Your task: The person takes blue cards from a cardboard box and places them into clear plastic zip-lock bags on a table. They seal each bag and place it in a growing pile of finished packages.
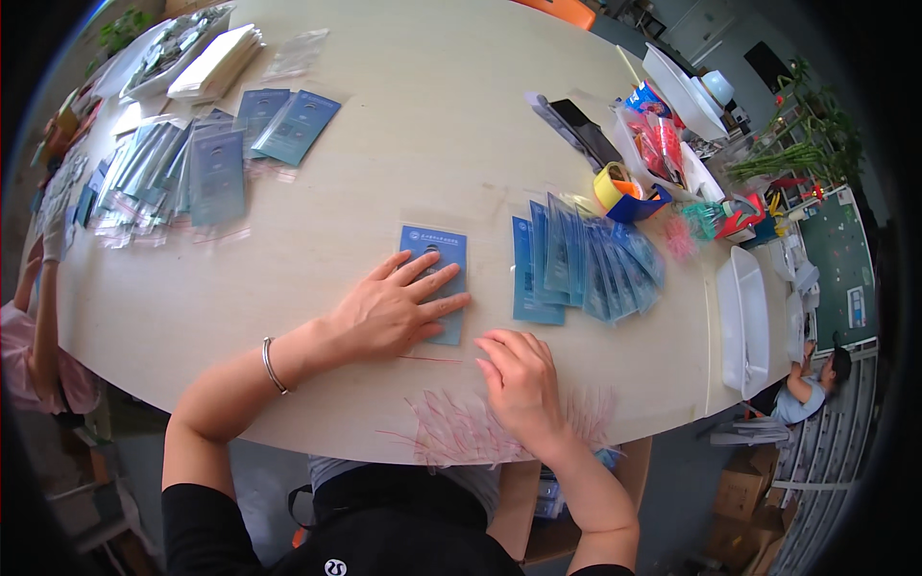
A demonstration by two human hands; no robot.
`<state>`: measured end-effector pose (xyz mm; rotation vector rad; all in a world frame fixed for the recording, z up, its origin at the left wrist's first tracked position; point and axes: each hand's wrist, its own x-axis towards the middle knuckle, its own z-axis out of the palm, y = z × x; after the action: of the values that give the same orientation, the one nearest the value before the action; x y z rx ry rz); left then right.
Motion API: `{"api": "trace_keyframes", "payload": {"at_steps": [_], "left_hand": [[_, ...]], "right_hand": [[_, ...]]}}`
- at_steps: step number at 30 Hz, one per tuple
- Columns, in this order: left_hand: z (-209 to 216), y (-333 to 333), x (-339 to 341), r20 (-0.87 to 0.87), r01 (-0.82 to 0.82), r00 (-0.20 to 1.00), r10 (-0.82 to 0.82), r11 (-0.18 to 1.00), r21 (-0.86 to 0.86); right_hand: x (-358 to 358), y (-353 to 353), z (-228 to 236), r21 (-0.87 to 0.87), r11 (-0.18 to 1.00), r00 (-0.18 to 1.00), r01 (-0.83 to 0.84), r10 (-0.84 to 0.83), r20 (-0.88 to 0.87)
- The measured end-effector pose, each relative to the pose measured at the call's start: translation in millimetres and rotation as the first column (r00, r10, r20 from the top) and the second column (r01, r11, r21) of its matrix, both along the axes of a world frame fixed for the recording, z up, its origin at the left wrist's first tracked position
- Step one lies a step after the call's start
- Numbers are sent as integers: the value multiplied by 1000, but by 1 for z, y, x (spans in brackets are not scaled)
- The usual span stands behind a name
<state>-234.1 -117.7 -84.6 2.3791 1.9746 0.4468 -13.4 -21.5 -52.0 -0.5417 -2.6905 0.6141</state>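
My left hand (389, 305) lies with spread fingers over a blue printed card (448, 242) on the table, covering much of its middle and lower part. A small dark round spot on the card shows between the fingers. Just right of the card's lower end, my right hand (523, 389) hovers or rests with loosely bent fingers, a gap between thumb and forefinger, nothing visible in it. One thin red strip (430, 359) lies below the card. Beneath and around the right wrist spreads a heap of clear, red-edged plastic strips (451, 427).
Fanned blue cards in clear sleeves (586, 259) lie to the right; another bagged pile (158, 173) is at far left. A tape dispenser (629, 197), phone (586, 130) and white tray (742, 322) line the right side. Other people sit left and right.
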Motion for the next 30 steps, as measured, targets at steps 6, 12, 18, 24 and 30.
{"api": "trace_keyframes", "payload": {"at_steps": [6,12,18,24,30], "left_hand": [[0,-6,21,26,-140,990,139,990,23],[-1,-9,24,20,-185,982,185,983,-1],[-3,-6,34,19,-225,974,225,974,-6],[0,-12,33,29,-289,956,291,956,-58],[1,-6,36,54,-262,963,265,963,-59]], "right_hand": [[-2,3,-6,-99,995,1000,-2,2,5],[-4,4,-16,-16,994,992,-112,113,53],[16,-19,7,-146,966,965,-214,233,125],[82,9,74,-108,962,967,252,-245,75],[182,29,34,110,766,727,633,-637,256]]}}
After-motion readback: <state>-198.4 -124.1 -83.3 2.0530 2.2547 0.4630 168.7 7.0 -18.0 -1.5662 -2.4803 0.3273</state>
